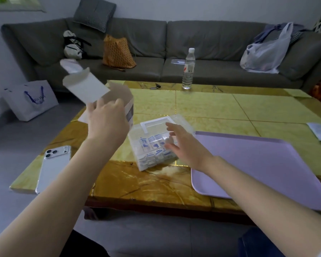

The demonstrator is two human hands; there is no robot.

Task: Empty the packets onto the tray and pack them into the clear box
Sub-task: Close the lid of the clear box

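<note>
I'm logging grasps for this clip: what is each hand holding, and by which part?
The left hand grips the opened cardboard carton round its body, below the open flaps. The right hand holds nothing; it is spread open over the clear box.

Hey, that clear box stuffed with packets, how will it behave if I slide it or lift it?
Probably rigid: the clear box keeps square walls. Likely heavier than it looks, since packets nearly fill it. On the glossy table it should slide, not tip. With the left hand gripping a carton, only the right hand is free.
</note>
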